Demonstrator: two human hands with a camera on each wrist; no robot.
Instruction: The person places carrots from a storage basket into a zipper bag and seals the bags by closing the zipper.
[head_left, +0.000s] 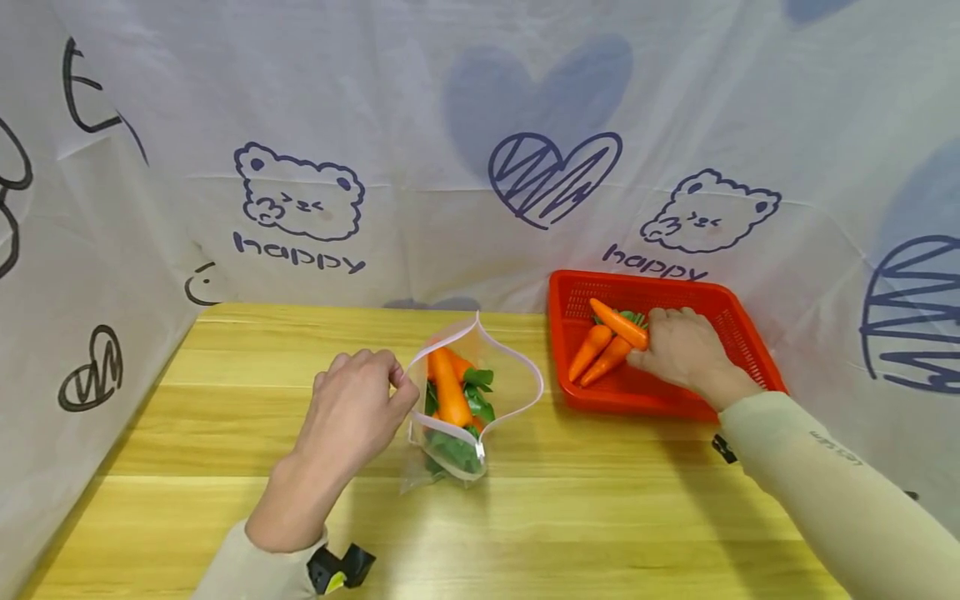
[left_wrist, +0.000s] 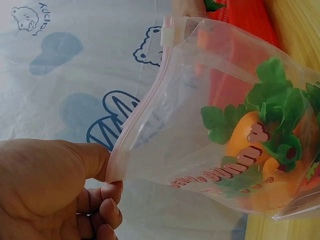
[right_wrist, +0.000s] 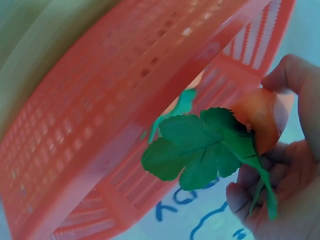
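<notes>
My left hand (head_left: 358,402) pinched the clear zip-top plastic bag (head_left: 468,400) open on the wooden table (head_left: 225,467); my right hand (head_left: 678,346) apparently gripped an orange toy carrot (head_left: 618,323) in the red mesh basket (head_left: 742,333), mid-packing; next I judged it needed lifting across into the bag

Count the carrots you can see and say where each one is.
4 plain: three carrots in the red basket, one of them gripped by the right hand; one in the zip bag the left hand pinches. More may hide there.
</notes>
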